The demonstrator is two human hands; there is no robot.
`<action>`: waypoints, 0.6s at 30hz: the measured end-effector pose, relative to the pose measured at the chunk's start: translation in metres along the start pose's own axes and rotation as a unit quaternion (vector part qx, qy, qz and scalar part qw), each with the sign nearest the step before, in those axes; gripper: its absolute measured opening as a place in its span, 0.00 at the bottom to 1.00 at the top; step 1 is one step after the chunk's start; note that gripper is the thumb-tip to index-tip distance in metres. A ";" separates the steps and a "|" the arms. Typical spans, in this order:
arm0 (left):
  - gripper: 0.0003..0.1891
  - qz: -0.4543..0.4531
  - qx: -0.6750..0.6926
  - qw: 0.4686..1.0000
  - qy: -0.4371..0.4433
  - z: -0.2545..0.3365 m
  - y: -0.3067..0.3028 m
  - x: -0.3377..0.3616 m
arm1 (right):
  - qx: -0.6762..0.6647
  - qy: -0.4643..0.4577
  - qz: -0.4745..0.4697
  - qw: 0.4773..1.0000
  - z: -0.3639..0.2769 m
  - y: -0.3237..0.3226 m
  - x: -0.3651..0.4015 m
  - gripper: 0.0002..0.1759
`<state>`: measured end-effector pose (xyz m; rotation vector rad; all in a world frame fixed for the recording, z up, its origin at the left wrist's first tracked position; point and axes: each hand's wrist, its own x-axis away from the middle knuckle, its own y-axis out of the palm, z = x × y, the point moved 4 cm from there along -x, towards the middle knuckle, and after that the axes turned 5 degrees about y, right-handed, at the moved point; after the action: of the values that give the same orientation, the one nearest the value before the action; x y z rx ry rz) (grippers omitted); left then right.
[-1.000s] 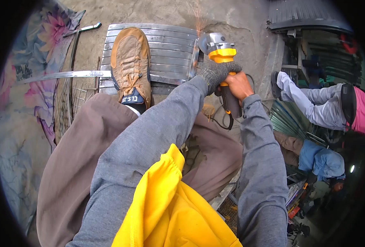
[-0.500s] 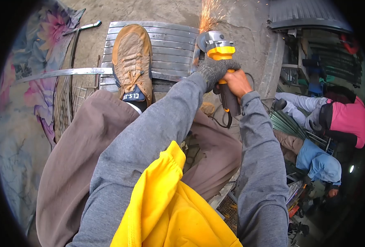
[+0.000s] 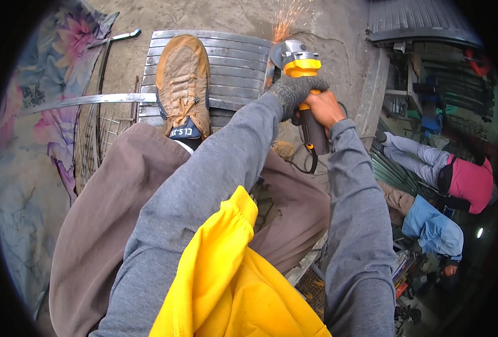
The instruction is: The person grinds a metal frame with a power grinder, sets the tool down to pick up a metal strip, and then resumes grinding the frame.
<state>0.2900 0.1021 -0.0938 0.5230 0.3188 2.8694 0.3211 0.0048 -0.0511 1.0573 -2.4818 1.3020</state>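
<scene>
A yellow angle grinder [image 3: 302,67] with a grey metal head is held by both hands. My left hand [image 3: 294,91], in a dark grey knitted glove, wraps round it just behind the head. Bare, my right hand [image 3: 324,108] grips the body farther back. The disc [image 3: 277,54] is at the right end of a panel of curved metal slats [image 3: 232,73], and orange sparks [image 3: 285,25] fly up and away from there. My brown shoe [image 3: 182,84] rests on top of the slats.
A long flat metal strip [image 3: 103,99] extends left from the shoe. Flowered cloth [image 3: 63,45] hangs along the left. The grinder's cord [image 3: 313,163] loops below it. Two people, one in a pink top [image 3: 470,182] and one in a blue top [image 3: 437,227], bend over on the right beside metal bars [image 3: 395,171].
The grinder has shifted very slightly down and right in view, and its spark stream looks thinner. On the right, the person in pink has changed posture.
</scene>
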 end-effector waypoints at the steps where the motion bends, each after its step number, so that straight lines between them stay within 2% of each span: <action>1: 0.19 0.000 -0.001 1.000 -0.001 0.001 -0.001 0.000 | -0.053 0.078 0.011 0.995 0.001 0.000 -0.001 0.13; 2: 0.19 -0.001 -0.003 1.000 -0.002 0.001 0.000 -0.001 | -0.105 0.156 0.021 0.982 0.001 0.000 0.001 0.13; 3: 0.19 -0.001 -0.003 1.000 -0.001 0.001 0.000 -0.001 | -0.103 0.156 0.023 0.982 0.005 -0.001 0.002 0.13; 6: 0.19 -0.005 -0.005 1.000 0.000 0.001 0.000 0.001 | -0.003 0.079 -0.007 0.997 -0.003 -0.001 0.005 0.12; 8: 0.19 -0.004 -0.005 1.000 0.000 0.001 0.002 0.002 | -0.071 0.202 -0.014 0.977 -0.003 -0.004 0.010 0.12; 9: 0.19 -0.004 -0.004 1.000 -0.001 0.001 0.003 0.003 | -0.071 0.202 -0.013 0.977 0.001 -0.005 0.011 0.12; 10: 0.19 -0.003 -0.005 1.000 -0.002 0.001 0.002 0.003 | 0.008 0.132 -0.013 0.991 0.005 -0.005 0.008 0.12; 12: 0.19 -0.002 -0.004 1.000 -0.003 0.002 0.002 0.001 | 0.086 0.057 -0.012 0.995 0.017 -0.003 -0.003 0.12; 15: 0.19 0.001 -0.003 1.000 -0.004 0.000 0.001 0.005 | 0.054 0.007 0.013 0.998 0.014 0.004 -0.001 0.12; 17: 0.19 0.001 -0.004 1.000 -0.005 0.000 0.001 0.006 | -0.090 0.149 0.015 0.985 0.014 0.002 0.001 0.13; 18: 0.19 0.000 -0.003 1.000 -0.006 0.000 0.001 0.005 | -0.090 0.149 0.016 0.985 0.016 0.003 0.001 0.13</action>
<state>0.2851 0.1022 -0.0917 0.5385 0.3080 2.8649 0.3212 -0.0067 -0.0624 0.7256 -2.3438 1.1224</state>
